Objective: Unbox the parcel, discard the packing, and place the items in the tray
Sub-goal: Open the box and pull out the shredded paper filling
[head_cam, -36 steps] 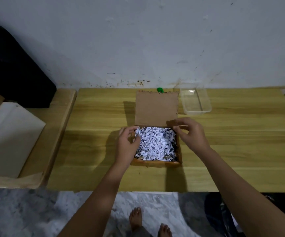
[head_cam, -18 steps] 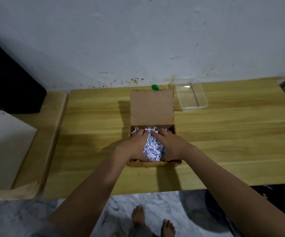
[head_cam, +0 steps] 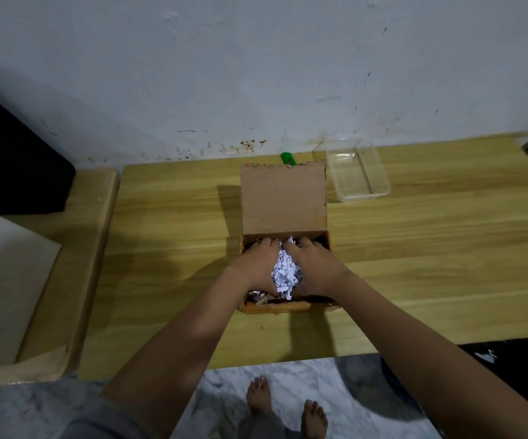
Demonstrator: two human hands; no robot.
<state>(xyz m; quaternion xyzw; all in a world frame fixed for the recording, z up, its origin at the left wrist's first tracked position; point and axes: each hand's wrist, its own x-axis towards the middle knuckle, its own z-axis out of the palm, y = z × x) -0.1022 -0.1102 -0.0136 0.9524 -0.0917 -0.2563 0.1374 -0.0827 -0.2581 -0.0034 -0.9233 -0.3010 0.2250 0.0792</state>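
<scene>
While both hands' grip (left hand (head_cam: pixel 258 267), right hand (head_cam: pixel 315 269)) cups shredded paper (head_cam: pixel 283 274), box (head_cam: pixel 288 307) lid points wallward.

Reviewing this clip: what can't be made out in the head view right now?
- Items inside the brown cardboard box: hidden under the white shredded paper and both hands.
- Left hand and right hand fingertips: buried in the paper.
- Small green object: mostly behind the raised box flap.
- Clear plastic tray: contents unclear.

Both arms are bare, with no sleeves; the left hand (head_cam: pixel 254 268) and right hand (head_cam: pixel 315 268) wear nothing, and both feet (head_cam: pixel 288 407) are bare too
</scene>
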